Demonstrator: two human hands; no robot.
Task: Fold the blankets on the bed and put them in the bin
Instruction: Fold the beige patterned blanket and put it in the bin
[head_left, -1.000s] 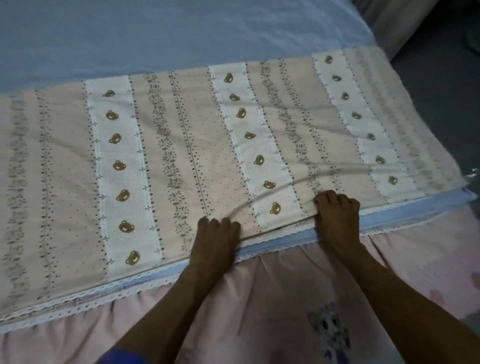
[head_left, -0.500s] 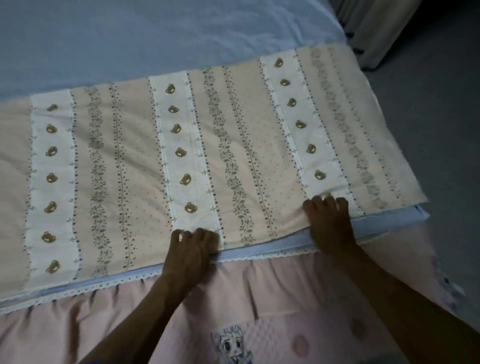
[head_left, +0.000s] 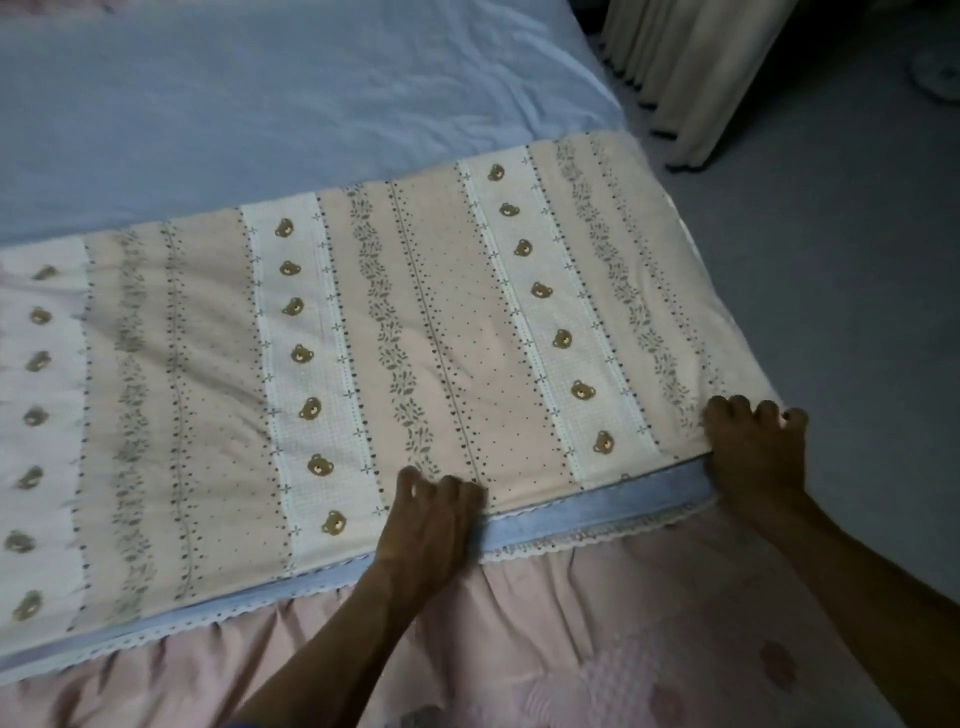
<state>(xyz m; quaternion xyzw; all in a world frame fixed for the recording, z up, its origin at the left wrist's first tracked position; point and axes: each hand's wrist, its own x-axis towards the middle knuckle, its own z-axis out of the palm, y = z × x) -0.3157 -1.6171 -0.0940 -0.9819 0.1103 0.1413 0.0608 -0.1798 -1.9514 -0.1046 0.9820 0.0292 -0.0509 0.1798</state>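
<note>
a person's two bare hands work along the near edge of a bed (head_left: 291, 104), where a peach-and-white striped blanket (head_left: 426, 332) printed with small bear faces lies folded flat, its blue lace-trimmed underside showing along that edge. since a second ago both hands have slid rightward along the blanket's near edge: the right hand (head_left: 753, 452) now sits at the blanket's near right corner, fingers curled over and gripping the fabric, while the left hand (head_left: 431, 514) grips the edge near the middle, fingers bent into the cloth. this looks like lining up the corner for the next fold. no bin is in view. a pink bed skirt (head_left: 571, 649) hangs below, curtains (head_left: 691, 67) beyond
</note>
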